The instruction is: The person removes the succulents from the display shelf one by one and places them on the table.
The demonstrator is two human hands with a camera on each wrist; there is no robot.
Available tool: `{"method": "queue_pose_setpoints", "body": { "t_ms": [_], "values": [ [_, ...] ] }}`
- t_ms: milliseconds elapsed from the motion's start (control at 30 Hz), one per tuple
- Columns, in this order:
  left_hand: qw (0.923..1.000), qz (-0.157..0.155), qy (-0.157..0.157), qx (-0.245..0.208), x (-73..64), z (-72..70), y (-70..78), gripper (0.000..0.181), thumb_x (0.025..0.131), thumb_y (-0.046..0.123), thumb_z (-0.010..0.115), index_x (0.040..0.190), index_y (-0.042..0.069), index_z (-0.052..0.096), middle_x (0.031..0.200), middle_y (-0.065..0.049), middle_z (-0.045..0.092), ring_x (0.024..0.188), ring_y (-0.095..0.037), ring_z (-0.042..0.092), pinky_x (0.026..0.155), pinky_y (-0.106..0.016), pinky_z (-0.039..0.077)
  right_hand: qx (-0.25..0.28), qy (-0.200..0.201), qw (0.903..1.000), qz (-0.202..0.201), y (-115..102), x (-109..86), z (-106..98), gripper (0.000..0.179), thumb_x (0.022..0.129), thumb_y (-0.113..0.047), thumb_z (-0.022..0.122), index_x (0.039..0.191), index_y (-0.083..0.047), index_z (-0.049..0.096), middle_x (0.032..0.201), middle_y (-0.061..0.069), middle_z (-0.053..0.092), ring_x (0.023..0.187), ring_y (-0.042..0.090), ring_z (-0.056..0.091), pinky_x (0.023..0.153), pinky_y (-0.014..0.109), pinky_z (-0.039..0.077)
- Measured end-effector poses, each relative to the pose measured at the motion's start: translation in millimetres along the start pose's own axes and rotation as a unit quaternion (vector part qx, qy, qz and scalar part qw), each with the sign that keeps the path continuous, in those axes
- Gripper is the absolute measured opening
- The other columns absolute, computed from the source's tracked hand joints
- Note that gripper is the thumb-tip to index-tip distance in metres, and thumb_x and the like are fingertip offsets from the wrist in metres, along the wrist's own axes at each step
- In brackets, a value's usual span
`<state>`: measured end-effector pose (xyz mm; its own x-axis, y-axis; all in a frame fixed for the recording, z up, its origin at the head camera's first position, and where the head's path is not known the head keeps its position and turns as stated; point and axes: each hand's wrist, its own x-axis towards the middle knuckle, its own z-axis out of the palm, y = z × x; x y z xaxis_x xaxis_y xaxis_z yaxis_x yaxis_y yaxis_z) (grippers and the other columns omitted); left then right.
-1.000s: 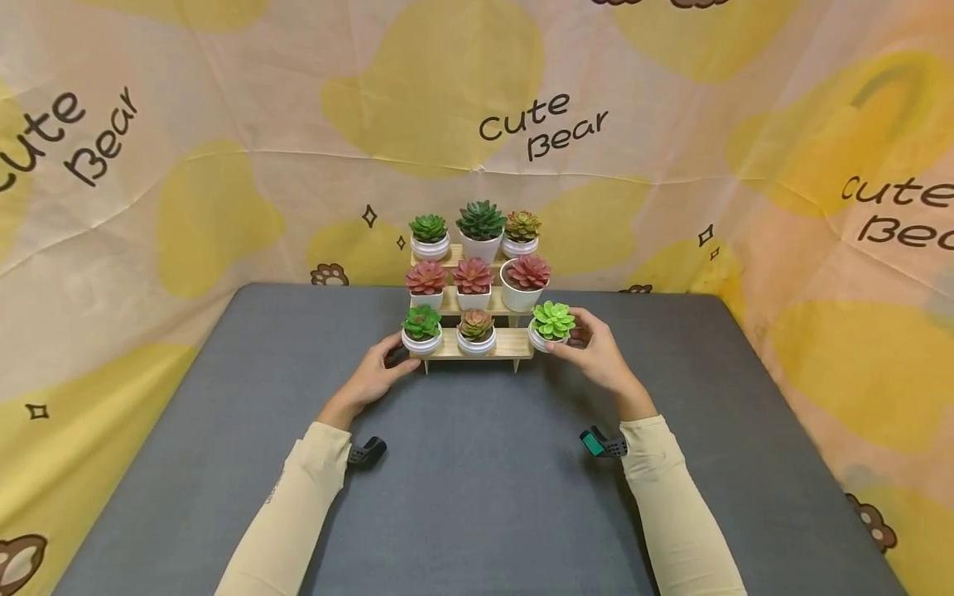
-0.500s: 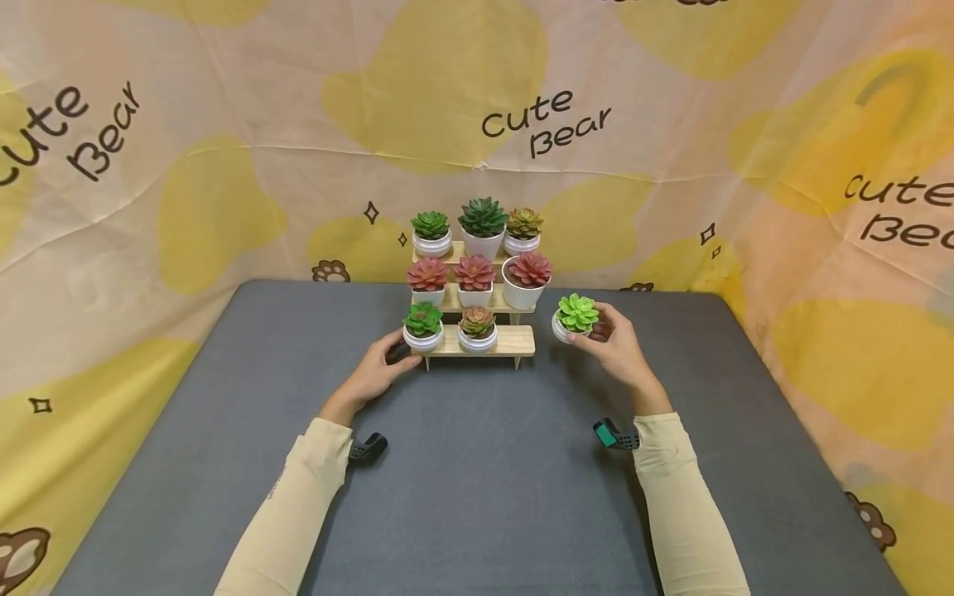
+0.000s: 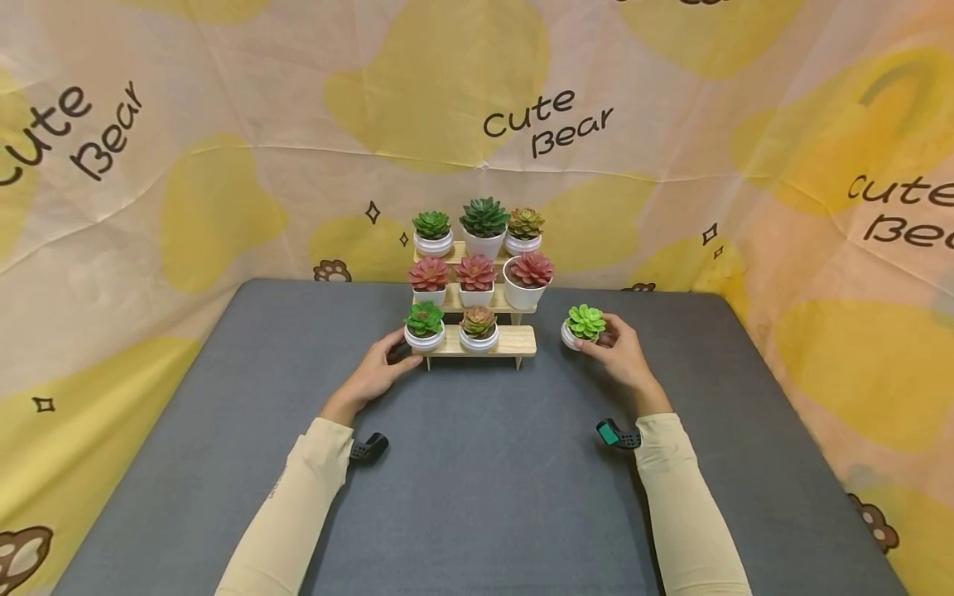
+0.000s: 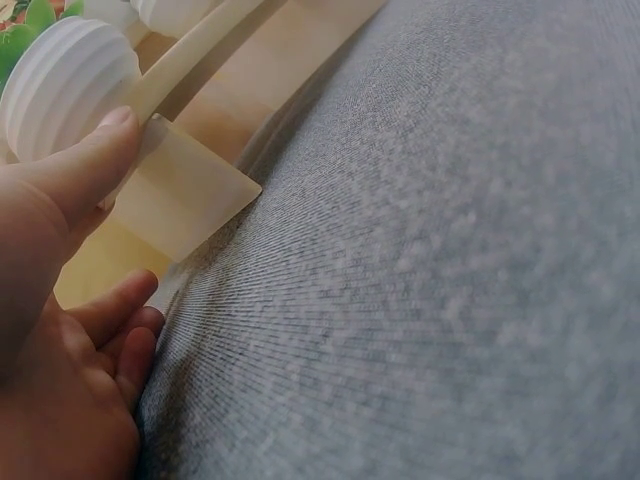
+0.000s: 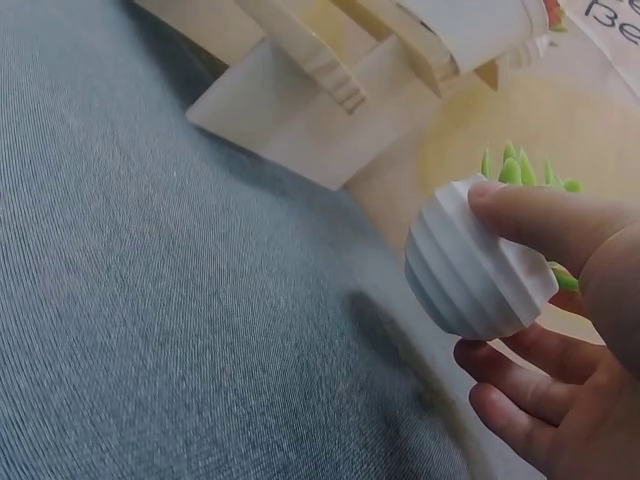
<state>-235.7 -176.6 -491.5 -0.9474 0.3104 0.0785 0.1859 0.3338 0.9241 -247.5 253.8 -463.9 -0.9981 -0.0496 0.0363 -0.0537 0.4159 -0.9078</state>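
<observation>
In the head view my right hand (image 3: pixel 619 354) holds a small potted succulent (image 3: pixel 585 321), bright green in a ridged white pot, to the right of a tiered wooden plant stand (image 3: pixel 516 339). The right wrist view has my thumb (image 5: pixel 525 215) across the pot's side (image 5: pixel 470 270) and fingertips under it, close above the cloth. My left hand (image 3: pixel 376 372) grips the left end of the lowest shelf, its thumb (image 4: pixel 90 160) at the shelf edge beside a white pot (image 4: pixel 75 85). That pot carries a green succulent (image 3: pixel 424 318); a brownish succulent (image 3: pixel 479 321) stands beside it.
Three pink succulents (image 3: pixel 474 273) stand on the middle shelf. The top shelf bears a large dark green succulent (image 3: pixel 484 217) between two smaller plants. A grey cloth-covered table (image 3: pixel 477 497) lies under everything, with a patterned yellow curtain (image 3: pixel 246 99) behind and at the sides.
My right hand has carried the bright green succulent off the right end of the lowest shelf, rightward and then down toward the table. The left hand has kept its place at the stand.
</observation>
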Motion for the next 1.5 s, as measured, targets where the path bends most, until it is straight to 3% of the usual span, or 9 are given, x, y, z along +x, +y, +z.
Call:
{"method": "queue_pose_setpoints", "body": {
  "t_ms": [167, 267, 500, 800, 1000, 1333, 1400, 1500],
  "values": [
    [1.0, -0.002, 0.0, -0.01, 0.4, -0.3, -0.7, 0.066, 0.098, 0.013, 0.066, 0.156, 0.0, 0.036, 0.157, -0.025, 0.042, 0.147, -0.041, 0.037, 0.118, -0.058, 0.029, -0.006, 0.0, 0.9998, 0.018, 3, -0.8, -2, 0.068, 0.093, -0.013, 0.074, 0.149, 0.002, 0.04, 0.146, 0.027, 0.051, 0.119, 0.031, 0.061, 0.077, 0.009, 0.047],
    [1.0, 0.0, 0.0, -0.01, 0.8, -0.3, -0.9, 0.066, 0.098, 0.012, 0.067, 0.155, -0.001, 0.036, 0.156, -0.025, 0.043, 0.146, -0.041, 0.038, 0.118, -0.058, 0.03, -0.008, -0.003, 0.9996, 0.025, 4, -1.8, -2, 0.069, 0.093, -0.015, 0.074, 0.15, 0.002, 0.038, 0.148, 0.027, 0.049, 0.127, 0.038, 0.058, 0.078, 0.009, 0.046],
    [1.0, -0.005, 0.001, -0.007, 0.0, -0.4, 1.3, 0.066, 0.098, 0.013, 0.067, 0.155, 0.001, 0.037, 0.156, -0.024, 0.043, 0.147, -0.041, 0.037, 0.117, -0.059, 0.029, -0.035, -0.008, 0.9987, 0.035, 9, -1.4, -4, 0.071, 0.093, -0.017, 0.074, 0.151, 0.002, 0.037, 0.148, 0.027, 0.048, 0.131, 0.04, 0.056, 0.082, 0.014, 0.047],
    [0.9999, -0.009, 0.003, 0.009, 1.3, 0.8, -0.9, 0.067, 0.099, 0.008, 0.064, 0.156, -0.003, 0.032, 0.157, -0.028, 0.039, 0.148, -0.044, 0.034, 0.118, -0.061, 0.027, -0.068, -0.011, 0.9966, 0.046, 14, 1.1, -3, 0.073, 0.094, -0.018, 0.073, 0.151, 0.005, 0.036, 0.146, 0.03, 0.049, 0.13, 0.042, 0.056, 0.099, 0.045, 0.05],
    [0.9998, -0.011, 0.002, 0.014, 2.2, 2.0, -1.7, 0.067, 0.099, 0.009, 0.063, 0.157, -0.003, 0.031, 0.158, -0.028, 0.038, 0.148, -0.044, 0.032, 0.118, -0.061, 0.027, -0.074, -0.01, 0.9963, 0.042, 13, 0.9, -2, 0.071, 0.093, -0.018, 0.073, 0.15, 0.005, 0.037, 0.144, 0.032, 0.051, 0.129, 0.043, 0.055, 0.099, 0.046, 0.05],
    [1.0, -0.003, -0.002, 0.004, 0.7, -0.1, -0.3, 0.068, 0.098, 0.015, 0.066, 0.156, 0.001, 0.034, 0.157, -0.024, 0.041, 0.148, -0.041, 0.036, 0.118, -0.058, 0.029, -0.066, -0.007, 0.9973, 0.031, 9, -0.5, -2, 0.078, 0.091, -0.024, 0.076, 0.151, 0.005, 0.035, 0.138, 0.033, 0.053, 0.123, 0.041, 0.058, 0.09, 0.034, 0.05],
    [1.0, -0.001, -0.001, 0.001, 1.1, 0.3, -1.4, 0.068, 0.098, 0.015, 0.067, 0.156, 0.001, 0.035, 0.157, -0.024, 0.042, 0.147, -0.041, 0.036, 0.118, -0.057, 0.029, -0.065, -0.007, 0.9975, 0.028, 9, -1.2, -3, 0.084, 0.09, -0.028, 0.077, 0.153, 0.004, 0.031, 0.137, 0.035, 0.052, 0.122, 0.041, 0.057, 0.09, 0.035, 0.05],
    [1.0, 0.002, 0.0, -0.001, 1.7, -0.1, -2.1, 0.067, 0.098, 0.014, 0.067, 0.156, 0.0, 0.035, 0.157, -0.024, 0.042, 0.147, -0.041, 0.037, 0.118, -0.057, 0.03, -0.059, -0.009, 0.9978, 0.031, 8, -1.3, -4, 0.088, 0.09, -0.029, 0.076, 0.156, 0.0, 0.026, 0.143, 0.036, 0.048, 0.127, 0.044, 0.053, 0.099, 0.047, 0.048]
  ]
}}
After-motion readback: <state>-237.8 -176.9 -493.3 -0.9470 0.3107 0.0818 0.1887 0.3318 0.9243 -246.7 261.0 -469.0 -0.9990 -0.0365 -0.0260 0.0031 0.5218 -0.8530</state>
